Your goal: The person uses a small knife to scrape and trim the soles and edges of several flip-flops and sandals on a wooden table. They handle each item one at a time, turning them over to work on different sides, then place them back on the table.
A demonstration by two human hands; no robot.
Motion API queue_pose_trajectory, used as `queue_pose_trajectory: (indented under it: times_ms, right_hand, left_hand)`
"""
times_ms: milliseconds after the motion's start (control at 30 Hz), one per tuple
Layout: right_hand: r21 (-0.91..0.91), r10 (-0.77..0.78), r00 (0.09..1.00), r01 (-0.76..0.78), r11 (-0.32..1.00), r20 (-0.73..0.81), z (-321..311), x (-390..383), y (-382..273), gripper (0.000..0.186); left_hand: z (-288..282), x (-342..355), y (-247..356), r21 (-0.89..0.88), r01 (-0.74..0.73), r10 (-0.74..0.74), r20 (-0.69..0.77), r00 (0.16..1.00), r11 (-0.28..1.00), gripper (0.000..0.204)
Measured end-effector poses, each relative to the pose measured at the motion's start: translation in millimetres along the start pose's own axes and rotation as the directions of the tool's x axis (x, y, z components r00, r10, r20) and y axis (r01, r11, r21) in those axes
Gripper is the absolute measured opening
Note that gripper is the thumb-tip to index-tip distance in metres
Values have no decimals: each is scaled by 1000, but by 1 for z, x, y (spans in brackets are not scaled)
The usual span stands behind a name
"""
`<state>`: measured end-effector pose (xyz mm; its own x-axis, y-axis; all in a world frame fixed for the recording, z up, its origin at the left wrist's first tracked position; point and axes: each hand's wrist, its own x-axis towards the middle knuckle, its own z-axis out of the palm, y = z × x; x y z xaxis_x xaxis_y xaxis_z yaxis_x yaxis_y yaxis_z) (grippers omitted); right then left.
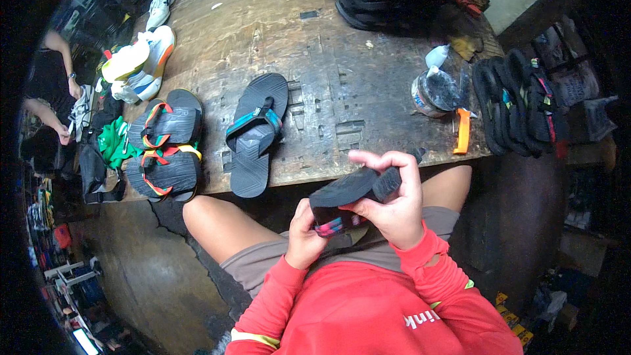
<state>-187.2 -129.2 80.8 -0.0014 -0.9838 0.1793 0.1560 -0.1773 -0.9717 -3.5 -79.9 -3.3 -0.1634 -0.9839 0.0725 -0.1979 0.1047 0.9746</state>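
Two orange-strapped sandals (179, 174) lie at the table (230, 26) edge; a knock could drop them. Left hand (307, 238) grasps the black sandal (338, 190) above the lap (259, 260), right hand (397, 204) its other end; uneven pull could cause slippage. Orange tool (463, 133) may fall if brushed.

Scuffed wooden table (253, 33), pale sneakers (158, 52), crumpled green cloth (117, 141) at left

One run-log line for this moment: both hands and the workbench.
left hand: holding black sandal | right hand: holding same sandal | workbench: orange-strapped sandals at left
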Motion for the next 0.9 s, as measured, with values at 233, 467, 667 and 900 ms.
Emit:
queue_pose_trajectory:
  times_ms: [233, 467, 667, 900]
  right_hand:
    - [-179, -236, 969, 246, 953, 75, 9, -7, -5, 52]
    - [-211, -273, 956, 291, 933, 109, 10, -6, -9, 56]
    - [-190, -43, 996, 56, 980, 72, 12, -15, -19, 62]
    - [358, 172, 981, -195, 913, 94, -21, 10, -18, 28]
  left_hand:
    - [-15, -1, -12, -476, 334, -244, 242, 939, 813, 71]
    - [-22, 3, -8, -450, 368, -233, 328, 916, 813, 81]
    - [-72, 33, 51, -350, -63, 121, 147, 982, 934, 80]
    - [-59, 61, 79, -111, -172, 197, 291, 936, 979, 31]
